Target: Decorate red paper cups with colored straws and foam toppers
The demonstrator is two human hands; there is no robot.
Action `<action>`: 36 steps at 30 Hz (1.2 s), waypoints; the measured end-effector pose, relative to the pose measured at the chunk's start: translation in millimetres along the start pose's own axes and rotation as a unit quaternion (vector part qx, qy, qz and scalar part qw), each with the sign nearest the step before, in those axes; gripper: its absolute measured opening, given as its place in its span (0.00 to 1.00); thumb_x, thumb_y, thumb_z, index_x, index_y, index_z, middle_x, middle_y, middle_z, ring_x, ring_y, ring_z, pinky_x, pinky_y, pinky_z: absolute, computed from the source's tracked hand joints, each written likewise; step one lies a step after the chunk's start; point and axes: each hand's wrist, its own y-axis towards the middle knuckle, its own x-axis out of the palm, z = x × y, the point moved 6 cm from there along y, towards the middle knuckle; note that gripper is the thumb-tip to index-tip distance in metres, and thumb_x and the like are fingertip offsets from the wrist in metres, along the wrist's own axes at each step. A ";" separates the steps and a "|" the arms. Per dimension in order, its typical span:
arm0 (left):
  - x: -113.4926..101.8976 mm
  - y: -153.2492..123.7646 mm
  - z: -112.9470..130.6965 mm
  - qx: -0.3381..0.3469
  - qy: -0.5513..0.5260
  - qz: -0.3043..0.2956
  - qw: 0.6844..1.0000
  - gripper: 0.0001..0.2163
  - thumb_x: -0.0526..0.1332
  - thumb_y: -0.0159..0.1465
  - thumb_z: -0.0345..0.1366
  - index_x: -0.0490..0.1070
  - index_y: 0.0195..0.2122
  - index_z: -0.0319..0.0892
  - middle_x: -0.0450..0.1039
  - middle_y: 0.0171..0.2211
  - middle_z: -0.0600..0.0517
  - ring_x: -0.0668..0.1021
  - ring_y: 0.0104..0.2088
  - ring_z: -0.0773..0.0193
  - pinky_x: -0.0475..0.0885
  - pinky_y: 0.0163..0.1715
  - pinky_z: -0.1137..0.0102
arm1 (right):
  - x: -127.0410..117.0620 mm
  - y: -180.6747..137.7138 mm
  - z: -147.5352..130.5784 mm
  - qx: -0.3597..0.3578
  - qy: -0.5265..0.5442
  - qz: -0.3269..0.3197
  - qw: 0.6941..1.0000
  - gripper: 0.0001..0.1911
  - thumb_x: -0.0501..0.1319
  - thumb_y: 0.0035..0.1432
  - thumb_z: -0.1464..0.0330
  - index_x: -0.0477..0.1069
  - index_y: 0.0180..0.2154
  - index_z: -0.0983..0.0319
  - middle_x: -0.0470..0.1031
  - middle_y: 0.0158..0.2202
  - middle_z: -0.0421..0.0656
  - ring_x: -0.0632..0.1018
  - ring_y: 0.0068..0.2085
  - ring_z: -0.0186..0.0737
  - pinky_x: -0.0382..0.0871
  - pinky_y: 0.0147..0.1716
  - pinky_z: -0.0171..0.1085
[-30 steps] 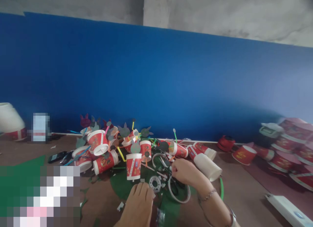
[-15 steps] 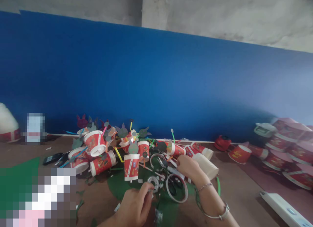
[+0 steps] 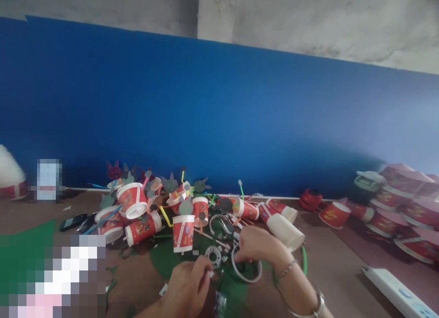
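While R hand (image 3: 259, 246) half-curls over white ring (image 3: 247, 280), L hand (image 3: 188, 283) curls nr ring's left; can't tell if either's gripping.

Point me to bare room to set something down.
The brown tabletop is bare between the right forearm, the cups at right and the white power strip. It's crowded in the central heap of red cups and between the hands, among white scraps.
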 end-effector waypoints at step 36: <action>-25.0 65.7 -22.0 -0.175 -0.264 0.086 0.945 0.06 0.58 0.59 0.36 0.71 0.28 0.42 0.73 0.30 0.51 0.74 0.34 0.60 0.69 0.36 0.66 | -33.6 -17.2 -55.5 -0.191 0.135 0.209 0.949 0.15 0.49 0.59 0.73 0.67 0.22 0.63 0.66 0.20 0.37 0.64 0.23 0.31 0.50 0.23 0.32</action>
